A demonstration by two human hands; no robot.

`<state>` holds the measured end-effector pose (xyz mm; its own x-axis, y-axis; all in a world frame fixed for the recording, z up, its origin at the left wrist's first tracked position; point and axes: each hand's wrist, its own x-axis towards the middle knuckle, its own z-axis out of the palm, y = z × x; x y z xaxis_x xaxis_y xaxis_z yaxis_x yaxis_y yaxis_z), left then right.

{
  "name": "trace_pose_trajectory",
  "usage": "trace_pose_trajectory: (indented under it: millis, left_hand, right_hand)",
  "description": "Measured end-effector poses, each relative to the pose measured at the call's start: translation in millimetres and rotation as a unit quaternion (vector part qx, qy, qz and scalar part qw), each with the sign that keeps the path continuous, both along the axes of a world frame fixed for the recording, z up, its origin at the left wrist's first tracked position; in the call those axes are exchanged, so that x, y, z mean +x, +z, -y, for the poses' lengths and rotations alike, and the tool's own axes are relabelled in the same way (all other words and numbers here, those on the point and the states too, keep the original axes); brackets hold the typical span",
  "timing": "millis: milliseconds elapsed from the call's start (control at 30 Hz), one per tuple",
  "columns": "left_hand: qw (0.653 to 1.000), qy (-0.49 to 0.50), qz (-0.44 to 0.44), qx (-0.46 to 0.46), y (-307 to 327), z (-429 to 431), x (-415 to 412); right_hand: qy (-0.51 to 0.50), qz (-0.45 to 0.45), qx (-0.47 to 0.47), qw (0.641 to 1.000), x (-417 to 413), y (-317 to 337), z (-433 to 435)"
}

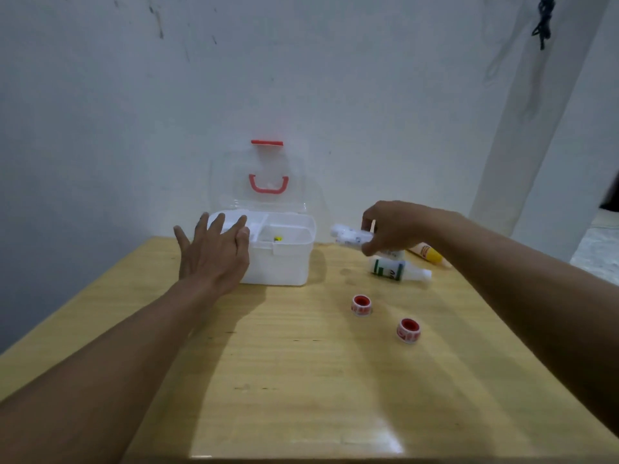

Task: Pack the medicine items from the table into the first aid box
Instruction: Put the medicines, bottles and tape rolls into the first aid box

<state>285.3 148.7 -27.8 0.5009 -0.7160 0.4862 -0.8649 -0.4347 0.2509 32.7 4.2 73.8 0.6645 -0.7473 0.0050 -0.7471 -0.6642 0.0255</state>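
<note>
The white first aid box (284, 262) stands at the back of the wooden table with its clear lid (261, 175) raised; a small yellow item (277, 238) lies in its right compartment. My left hand (214, 252) rests open against the box's left front corner. My right hand (392, 229) holds a white tube (348, 236) above the table, just right of the box. Below it lie a white bottle with a green label (395, 269) and a yellow tube (427, 253). Two red-and-white tape rolls (361, 305) (408, 330) sit nearer to me.
The wooden table (284, 380) stands against a white wall. A pale pillar (522, 145) rises at the right beyond the table's edge.
</note>
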Motion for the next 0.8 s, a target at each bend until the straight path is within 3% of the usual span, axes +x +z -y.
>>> trace_pose_trajectory:
  millis: [267, 533, 800]
  left_hand:
    - [1.0, -0.007, -0.015, 0.027, 0, 2, 1]
    - [0.999, -0.014, -0.023, 0.021, -1, 1, 1]
    - [0.999, -0.022, -0.03, 0.01, 0, 2, 2]
  right_hand:
    - [0.086, -0.007, 0.061, 0.994, 79, 40, -11]
    - [0.056, -0.082, 0.137, 0.986, 137, 33, 2]
    - [0.072, -0.054, 0.202, 0.975, 158, 18, 5]
